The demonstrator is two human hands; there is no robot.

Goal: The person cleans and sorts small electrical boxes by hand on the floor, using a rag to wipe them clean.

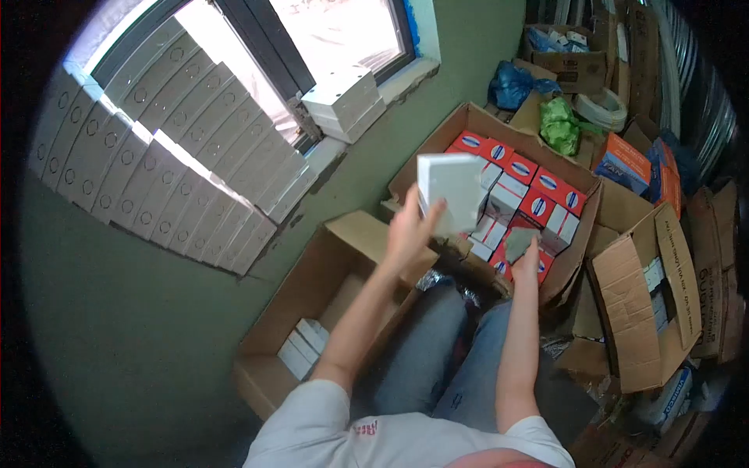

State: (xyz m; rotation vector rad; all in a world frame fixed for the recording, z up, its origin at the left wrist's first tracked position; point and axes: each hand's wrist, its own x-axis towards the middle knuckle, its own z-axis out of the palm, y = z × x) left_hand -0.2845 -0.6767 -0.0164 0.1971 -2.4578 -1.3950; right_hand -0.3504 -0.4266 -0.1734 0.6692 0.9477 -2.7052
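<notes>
In my left hand [411, 232] is a flat white square box [451, 187], lifted above an open carton [589, 222] and gripped at its left and lower edges. My right hand [527, 261] is closed on a crumpled grey-green cloth [518, 243], low over that carton's near side. Several red-and-white boxes [557, 187] with blue oval labels fill the carton in rows. To the left of my legs stands a second open carton [292, 308]. A few white boxes [304, 349] lie at its bottom.
White boxes with round marks [168, 148] are stacked against the window. Two more white boxes [342, 101] sit on the sill. At right are a torn carton [636, 304], a green plastic bag [559, 126], a blue bag [512, 86] and an orange-and-blue box [622, 164].
</notes>
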